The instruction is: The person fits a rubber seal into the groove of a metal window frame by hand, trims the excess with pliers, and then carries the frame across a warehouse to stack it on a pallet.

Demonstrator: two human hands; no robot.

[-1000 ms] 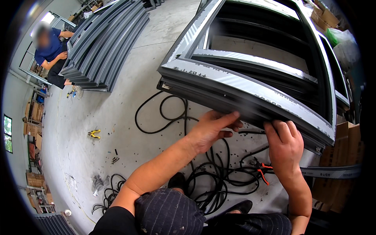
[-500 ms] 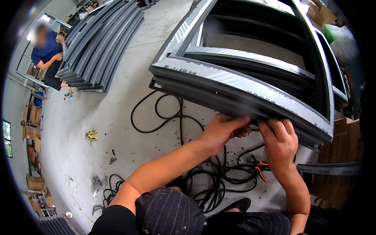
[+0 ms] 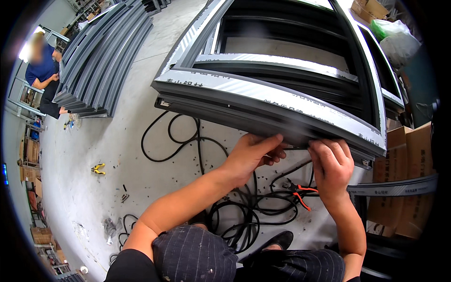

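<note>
Near the left, yellow-handled pliers lie on the floor. Loose black cord sprawls rightward across it, a possible snag underfoot. The left hand is half curled at the near edge of the film-covered metal frame; past orange-handled pliers, the right hand, fingers bent, has shifted rightward along that edge, apparently working along it. What either grips is hidden.

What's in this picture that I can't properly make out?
All in the head view:
Right hand: its own curled fingers hide what it grips, if anything.
Topmost frame: far end cut off by the top edge.
Black cord: partly hidden by the left forearm.
Dark bits on the floor: too small to identify.
</note>
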